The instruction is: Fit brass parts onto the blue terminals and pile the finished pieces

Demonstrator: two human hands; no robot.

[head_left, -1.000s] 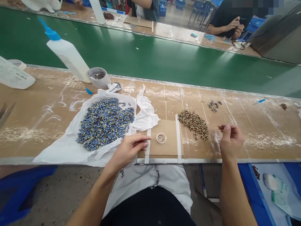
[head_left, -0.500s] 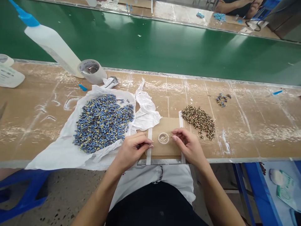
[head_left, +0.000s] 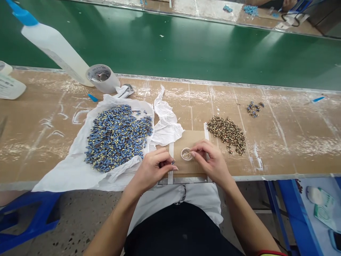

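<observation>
A small blue piece [head_left: 173,163] is pinched between the thumb and fingertips of my left hand [head_left: 153,166], left of a small round clear cup [head_left: 182,156]. In my right hand [head_left: 211,161] is a thin pale stick [head_left: 189,153], whose far end is inside the cup. The cup sits on a taped cardboard pad [head_left: 193,136]. A large heap of small blue-and-yellow pieces [head_left: 115,138] lies on a white sheet [head_left: 69,170] to the left. On the right is a smaller heap of brown and gold-coloured pieces [head_left: 227,132].
A white squeeze bottle [head_left: 57,46] leans beside a tape roll [head_left: 113,81] at the back left. Crumpled white paper [head_left: 167,124] lies behind the pad. Several loose pieces [head_left: 254,108] and a blue tip [head_left: 318,99] are on the right. Beyond runs a green surface [head_left: 186,49].
My right hand has moved slightly left, bringing the stick further over the cup. My left hand has turned a little, so the blue piece shows more clearly. The camera view has shifted slightly.
</observation>
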